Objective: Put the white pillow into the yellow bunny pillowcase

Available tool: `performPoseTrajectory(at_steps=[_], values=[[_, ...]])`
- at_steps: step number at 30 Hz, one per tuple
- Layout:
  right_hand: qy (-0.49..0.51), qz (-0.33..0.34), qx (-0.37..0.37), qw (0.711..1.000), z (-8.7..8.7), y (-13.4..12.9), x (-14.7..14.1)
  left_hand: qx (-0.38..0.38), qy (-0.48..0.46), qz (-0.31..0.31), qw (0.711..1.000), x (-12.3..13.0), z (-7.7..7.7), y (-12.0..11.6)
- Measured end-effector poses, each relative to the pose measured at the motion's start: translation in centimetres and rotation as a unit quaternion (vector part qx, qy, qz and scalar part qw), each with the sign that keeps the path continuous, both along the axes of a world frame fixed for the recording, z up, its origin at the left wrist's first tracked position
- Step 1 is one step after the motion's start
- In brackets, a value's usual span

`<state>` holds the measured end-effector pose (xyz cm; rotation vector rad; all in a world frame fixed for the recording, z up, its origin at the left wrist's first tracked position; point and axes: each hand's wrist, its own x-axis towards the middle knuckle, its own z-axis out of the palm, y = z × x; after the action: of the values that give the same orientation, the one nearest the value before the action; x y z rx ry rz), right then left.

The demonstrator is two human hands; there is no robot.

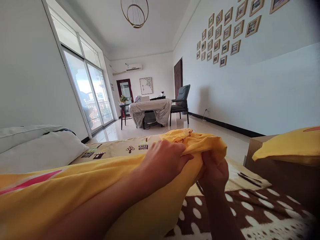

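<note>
A large yellow duvet cover (105, 166) with a pink-red pattern stretches from the left edge across to both hands. My left hand (165, 158) lies over its gathered edge, fingers curled round the fabric. To the right, my right hand (215, 168) pinches a bunched corner of the same cover from below. Folds of cloth hide some fingertips of both hands. The cover is raised and crumpled between the hands and hangs down in front of me. Whether anything is inside it, I cannot tell.
Beneath lie a beige printed sheet (117, 148) and a brown spotted blanket (240, 203). White pillows (40, 143) rest at left; a yellow pillow (292, 146) lies on a brown surface at right. Beyond stand a covered table (150, 105) and a black chair (181, 101).
</note>
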<state>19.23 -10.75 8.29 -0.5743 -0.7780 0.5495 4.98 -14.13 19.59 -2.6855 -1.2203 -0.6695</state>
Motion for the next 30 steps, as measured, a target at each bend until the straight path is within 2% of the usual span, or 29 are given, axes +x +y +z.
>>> performPoseTrajectory(at_steps=[3,7,9,14,18,21,26,30], values=[[-0.036,0.0,-0.011,0.999,-0.2,-0.5,0.5,0.016,0.014,-0.012,1.0,0.0,-0.5,-0.3],[-0.008,-0.1,-0.042,0.994,-0.3,-0.9,0.6,0.072,0.051,-0.03,0.996,0.3,-1.0,-1.3],[0.019,-0.119,-0.026,0.992,-0.2,-0.9,0.4,0.09,0.066,-0.028,0.993,0.3,-1.0,-1.8],[0.032,-0.123,0.005,0.992,0.2,-0.6,0.0,0.154,0.078,0.019,0.985,-0.8,-1.5,-2.8],[0.03,-0.114,0.025,0.993,0.0,-0.4,-0.1,0.24,0.1,0.003,0.966,-1.6,-2.3,-3.5],[0.032,-0.121,0.052,0.991,-0.1,-0.3,0.0,0.278,0.112,-0.014,0.954,-1.6,-2.5,-3.8],[0.041,-0.129,0.042,0.99,-0.1,0.0,0.1,0.298,0.112,0.003,0.948,-1.7,-2.6,-3.8],[0.057,-0.147,-0.007,0.987,0.1,-0.1,-0.1,0.287,0.124,0.039,0.949,-2.4,-2.6,-3.8]])
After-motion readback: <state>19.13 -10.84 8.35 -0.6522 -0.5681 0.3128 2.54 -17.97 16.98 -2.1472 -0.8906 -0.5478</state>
